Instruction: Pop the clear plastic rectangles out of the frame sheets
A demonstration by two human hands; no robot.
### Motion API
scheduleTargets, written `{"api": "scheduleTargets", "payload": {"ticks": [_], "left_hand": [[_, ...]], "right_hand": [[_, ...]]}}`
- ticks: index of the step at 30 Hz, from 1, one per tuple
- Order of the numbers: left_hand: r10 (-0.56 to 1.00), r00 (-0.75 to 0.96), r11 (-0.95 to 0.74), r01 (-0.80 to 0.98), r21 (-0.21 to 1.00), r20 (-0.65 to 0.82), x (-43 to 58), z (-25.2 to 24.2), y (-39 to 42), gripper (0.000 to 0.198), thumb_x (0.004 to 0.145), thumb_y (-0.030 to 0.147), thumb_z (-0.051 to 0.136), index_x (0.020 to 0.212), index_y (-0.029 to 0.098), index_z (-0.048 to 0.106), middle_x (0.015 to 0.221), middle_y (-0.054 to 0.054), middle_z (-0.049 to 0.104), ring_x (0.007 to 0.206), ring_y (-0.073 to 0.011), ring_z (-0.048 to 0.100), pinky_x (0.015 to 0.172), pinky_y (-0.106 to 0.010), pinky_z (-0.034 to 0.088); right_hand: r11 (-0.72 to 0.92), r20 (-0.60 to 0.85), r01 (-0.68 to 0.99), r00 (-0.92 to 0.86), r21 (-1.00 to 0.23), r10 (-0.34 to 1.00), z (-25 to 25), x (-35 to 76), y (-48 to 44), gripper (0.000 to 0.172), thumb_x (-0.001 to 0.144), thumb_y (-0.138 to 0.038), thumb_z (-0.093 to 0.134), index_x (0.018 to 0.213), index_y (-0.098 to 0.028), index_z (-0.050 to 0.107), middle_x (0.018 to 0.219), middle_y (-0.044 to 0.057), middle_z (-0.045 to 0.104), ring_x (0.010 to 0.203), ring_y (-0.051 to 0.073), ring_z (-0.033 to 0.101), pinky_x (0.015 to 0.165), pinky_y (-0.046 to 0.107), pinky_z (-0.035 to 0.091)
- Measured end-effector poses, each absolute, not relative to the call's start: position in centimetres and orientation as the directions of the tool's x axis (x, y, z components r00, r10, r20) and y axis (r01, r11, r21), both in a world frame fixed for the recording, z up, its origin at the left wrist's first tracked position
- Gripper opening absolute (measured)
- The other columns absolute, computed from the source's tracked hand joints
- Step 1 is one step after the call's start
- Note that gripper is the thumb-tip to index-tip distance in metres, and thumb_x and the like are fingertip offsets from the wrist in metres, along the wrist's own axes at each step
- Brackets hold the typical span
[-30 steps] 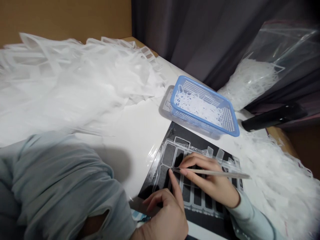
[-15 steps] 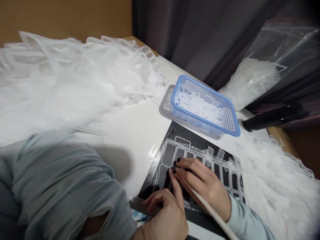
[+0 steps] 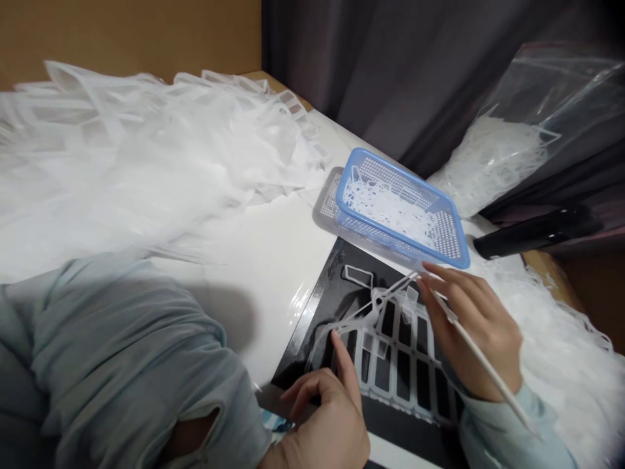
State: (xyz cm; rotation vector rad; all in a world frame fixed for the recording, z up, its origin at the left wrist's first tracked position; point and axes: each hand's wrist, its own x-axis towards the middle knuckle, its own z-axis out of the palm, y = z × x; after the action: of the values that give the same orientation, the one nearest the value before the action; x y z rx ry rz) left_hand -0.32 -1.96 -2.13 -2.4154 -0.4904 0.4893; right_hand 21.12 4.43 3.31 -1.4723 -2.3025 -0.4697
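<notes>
A translucent sheet of rounded rectangular frames (image 3: 390, 332) lies on a black mat (image 3: 325, 286). With the index finger stretched onto the sheet's left part, my left hand (image 3: 325, 407) has its other fingers curled loosely and holds nothing. My right hand (image 3: 476, 322) is closed, pinching a thin strip of the sheet's edge (image 3: 393, 286) that is lifted off the mat. The same hand also grips a slim white pen-like tool (image 3: 488, 374), whose tip is hidden by the fingers. One loose frame (image 3: 359, 276) lies on the mat's upper part.
A blue basket (image 3: 403, 238) with many small white frames stands behind the mat. White sheets (image 3: 161, 150) pile up at left, and clear scraps (image 3: 561, 352) heap at right. A filled clear bag (image 3: 508, 150) and a black cylindrical object (image 3: 534, 233) are at back right.
My right hand has moved up and right from beside my left fingertip, pulling the sheet's edge strip away with it. My left hand stays nearly in place.
</notes>
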Motion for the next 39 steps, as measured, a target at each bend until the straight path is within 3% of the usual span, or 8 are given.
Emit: {"api": "scheduleTargets", "payload": {"ticks": [6, 13, 17, 22, 26, 29, 34, 39], "left_hand": [[0.456, 0.864, -0.744, 0.239, -0.623, -0.212, -0.3, -2.0, -1.9, 0.060, 0.081, 0.041, 0.046, 0.123, 0.003, 0.064, 0.134, -0.038, 0.051, 0.046, -0.0155, 0.051, 0.040, -0.035, 0.038], [0.460, 0.866, -0.763, 0.272, -0.586, -0.197, -0.3, -1.6, -1.8, 0.059, 0.087, 0.042, 0.039, 0.124, 0.002, 0.064, 0.134, -0.039, 0.050, 0.047, -0.0156, 0.052, 0.042, -0.036, 0.040], [0.467, 0.861, -0.763, 0.277, -0.584, -0.202, -0.3, -1.6, -1.8, 0.057, 0.084, 0.041, 0.045, 0.124, 0.005, 0.065, 0.133, -0.037, 0.052, 0.047, -0.0156, 0.052, 0.041, -0.033, 0.036], [0.470, 0.856, -0.762, 0.270, -0.588, -0.216, -0.3, -1.8, -1.8, 0.056, 0.081, 0.038, 0.047, 0.122, 0.006, 0.066, 0.135, -0.038, 0.050, 0.046, -0.0144, 0.050, 0.041, -0.033, 0.034], [0.469, 0.854, -0.764, 0.266, -0.588, -0.223, -0.3, -1.8, -1.9, 0.054, 0.083, 0.039, 0.045, 0.117, 0.006, 0.069, 0.134, -0.038, 0.050, 0.045, -0.0146, 0.050, 0.040, -0.033, 0.034], [0.464, 0.857, -0.770, 0.266, -0.579, -0.224, -0.3, -1.9, -1.8, 0.053, 0.086, 0.040, 0.040, 0.115, 0.006, 0.070, 0.134, -0.038, 0.051, 0.045, -0.0151, 0.050, 0.040, -0.034, 0.034], [0.459, 0.861, -0.779, 0.271, -0.566, -0.220, -0.3, -2.0, -1.8, 0.054, 0.086, 0.039, 0.042, 0.119, 0.005, 0.068, 0.133, -0.038, 0.051, 0.044, -0.0149, 0.050, 0.040, -0.033, 0.035], [0.448, 0.867, -0.789, 0.267, -0.553, -0.220, -0.3, -2.0, -1.7, 0.055, 0.085, 0.041, 0.043, 0.121, 0.006, 0.066, 0.133, -0.036, 0.053, 0.045, -0.0147, 0.050, 0.040, -0.032, 0.034]], "right_hand": [[0.258, 0.485, 0.960, -0.278, 0.109, 0.829, 4.8, 22.1, 3.9, 0.013, 0.093, -0.014, 0.061, 0.104, -0.019, 0.063, 0.102, 0.009, 0.073, 0.092, 0.026, 0.070, 0.078, 0.037, 0.053], [0.207, 0.560, 0.973, -0.227, 0.101, 0.797, 5.7, 22.0, 3.4, 0.016, 0.091, -0.013, 0.065, 0.106, -0.020, 0.065, 0.100, 0.008, 0.074, 0.092, 0.026, 0.071, 0.077, 0.035, 0.053], [0.177, 0.585, 0.977, -0.213, 0.119, 0.783, 6.0, 21.8, 3.4, 0.020, 0.090, -0.011, 0.065, 0.109, -0.017, 0.067, 0.098, 0.010, 0.076, 0.091, 0.028, 0.072, 0.075, 0.035, 0.054], [0.042, 0.685, 0.999, -0.043, 0.018, 0.728, 6.5, 22.3, 3.2, 0.025, 0.087, -0.019, 0.069, 0.112, -0.020, 0.070, 0.104, 0.012, 0.075, 0.092, 0.032, 0.073, 0.078, 0.039, 0.055], [0.128, 0.533, 0.982, -0.033, -0.141, 0.845, 6.8, 22.2, 3.0, 0.011, 0.089, -0.029, 0.069, 0.097, -0.023, 0.072, 0.093, 0.005, 0.076, 0.080, 0.024, 0.073, 0.072, 0.034, 0.055], [0.206, 0.304, 0.920, -0.102, -0.334, 0.947, 6.6, 21.6, 3.2, 0.013, 0.091, -0.035, 0.066, 0.090, -0.024, 0.071, 0.086, 0.002, 0.074, 0.073, 0.019, 0.071, 0.060, 0.027, 0.054], [0.133, -0.037, 0.757, -0.204, -0.640, 0.978, 4.9, 20.2, 3.9, 0.016, 0.091, -0.035, 0.066, 0.085, -0.022, 0.071, 0.080, 0.002, 0.073, 0.069, 0.016, 0.069, 0.059, 0.023, 0.055], [0.069, -0.138, 0.677, -0.247, -0.733, 0.959, 2.7, 19.5, 4.6, 0.019, 0.093, -0.034, 0.064, 0.082, -0.019, 0.070, 0.075, 0.002, 0.071, 0.066, 0.015, 0.066, 0.059, 0.022, 0.052]]}}
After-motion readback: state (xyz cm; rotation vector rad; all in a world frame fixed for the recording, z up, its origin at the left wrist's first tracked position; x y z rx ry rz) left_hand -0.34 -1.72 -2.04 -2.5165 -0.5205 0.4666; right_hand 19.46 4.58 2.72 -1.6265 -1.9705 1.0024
